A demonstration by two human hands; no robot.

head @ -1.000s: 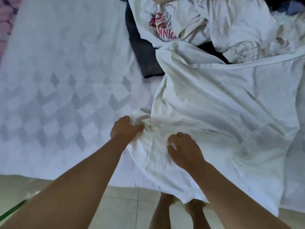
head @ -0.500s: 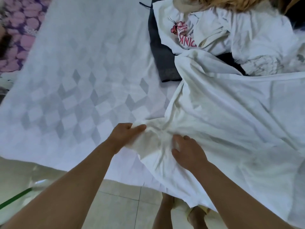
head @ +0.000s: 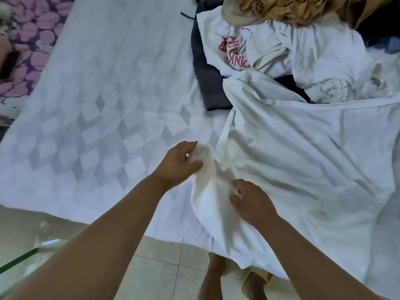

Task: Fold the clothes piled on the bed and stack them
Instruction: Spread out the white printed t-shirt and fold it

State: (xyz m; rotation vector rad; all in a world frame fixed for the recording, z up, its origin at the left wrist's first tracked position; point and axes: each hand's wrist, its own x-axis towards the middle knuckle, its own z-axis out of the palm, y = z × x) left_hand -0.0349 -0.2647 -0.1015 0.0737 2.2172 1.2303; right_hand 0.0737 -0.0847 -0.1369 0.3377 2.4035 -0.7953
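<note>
Both hands' fingers [head: 195, 164] touch white cloth [head: 292, 161].

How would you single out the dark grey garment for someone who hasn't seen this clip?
Find the clothes pile at the bed's far right. At its left edge the dark grey garment lies flat under the pink-print white shirt, the only dark piece touching bare bedspread.
</note>
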